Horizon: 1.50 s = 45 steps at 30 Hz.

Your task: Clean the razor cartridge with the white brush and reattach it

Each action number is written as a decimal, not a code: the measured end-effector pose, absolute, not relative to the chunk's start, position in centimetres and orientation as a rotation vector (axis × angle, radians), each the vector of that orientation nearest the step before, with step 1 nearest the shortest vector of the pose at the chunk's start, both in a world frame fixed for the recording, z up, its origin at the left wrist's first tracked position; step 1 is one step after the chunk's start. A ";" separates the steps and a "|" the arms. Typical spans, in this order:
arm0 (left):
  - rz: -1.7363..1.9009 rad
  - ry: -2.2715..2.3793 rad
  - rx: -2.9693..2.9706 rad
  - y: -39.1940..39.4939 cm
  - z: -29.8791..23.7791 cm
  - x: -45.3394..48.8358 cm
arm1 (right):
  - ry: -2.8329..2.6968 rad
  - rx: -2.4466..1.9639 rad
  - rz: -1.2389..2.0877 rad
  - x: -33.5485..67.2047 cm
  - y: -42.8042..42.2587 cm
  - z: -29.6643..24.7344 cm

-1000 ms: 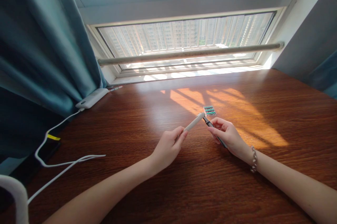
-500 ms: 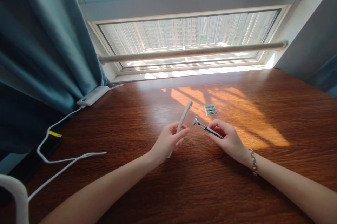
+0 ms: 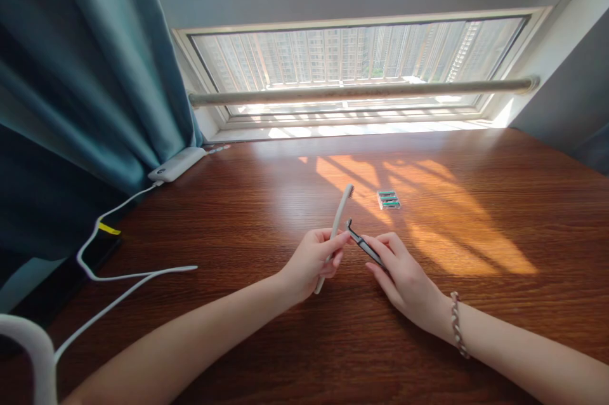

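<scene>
My left hand is closed around the handle of a white toothbrush, which points up and away with its bristles at the top. My right hand is closed on a dark razor handle without a cartridge; its forked head sits right beside the toothbrush shaft, close to my left fingers. A small pack of green razor cartridges lies on the wooden desk in the sunlit patch, a short way beyond both hands.
A white power bank lies at the desk's back left by the teal curtain, its white cable looping across the left side. A window with a rail runs along the far edge.
My left hand turned the toothbrush from pointing right to nearly upright. My right hand brought the razor handle leftward until its head is beside the toothbrush. The view shifted slightly.
</scene>
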<state>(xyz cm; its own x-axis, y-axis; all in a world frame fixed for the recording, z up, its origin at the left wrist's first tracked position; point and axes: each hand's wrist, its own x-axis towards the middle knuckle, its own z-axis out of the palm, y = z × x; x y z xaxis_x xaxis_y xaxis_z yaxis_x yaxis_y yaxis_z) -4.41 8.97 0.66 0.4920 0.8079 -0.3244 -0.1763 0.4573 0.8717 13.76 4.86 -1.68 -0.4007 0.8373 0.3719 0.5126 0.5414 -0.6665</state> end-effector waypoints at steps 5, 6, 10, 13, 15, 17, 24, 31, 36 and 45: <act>0.733 0.925 1.052 8.9 0.6 -4.3 | -2.166 -1.031 0.642 13.5 4.6 -1.9; 0.733 0.931 1.080 8.9 0.6 -4.2 | -2.175 -1.017 0.621 13.5 4.6 -1.9; 0.784 0.954 1.097 9.1 0.4 -4.3 | -2.241 -0.965 0.490 13.3 4.5 -1.7; 0.842 0.974 1.053 9.6 0.2 -4.4 | -2.344 -0.900 0.393 13.2 4.3 -1.6; 0.843 0.979 1.031 9.9 0.0 -4.5 | -2.408 -0.861 0.324 13.1 4.3 -1.6; 0.825 0.975 1.024 10.1 -0.2 -4.5 | -2.450 -0.838 0.269 13.0 4.5 -1.8; 0.726 1.009 1.152 10.0 -0.4 -4.4 | -2.428 -0.879 0.210 12.4 5.7 -2.4; 0.656 1.140 1.301 11.3 -1.4 -5.0 | -2.512 -0.882 0.246 12.0 6.2 -1.6; 0.618 1.178 1.346 11.8 -1.9 -5.3 | -2.527 -0.918 0.284 11.8 6.2 -1.6; 0.739 1.166 1.281 11.5 -1.1 -5.1 | -2.374 -0.987 0.364 16.1 10.5 -0.5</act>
<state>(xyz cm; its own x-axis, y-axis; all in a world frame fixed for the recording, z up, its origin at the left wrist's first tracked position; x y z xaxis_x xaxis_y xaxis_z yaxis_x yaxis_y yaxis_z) -5.12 11.52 -1.14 0.2976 0.9240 -0.2401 0.1773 0.1936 0.9649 16.15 10.52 -0.52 -0.5875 0.7172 0.3749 0.5719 0.6957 -0.4346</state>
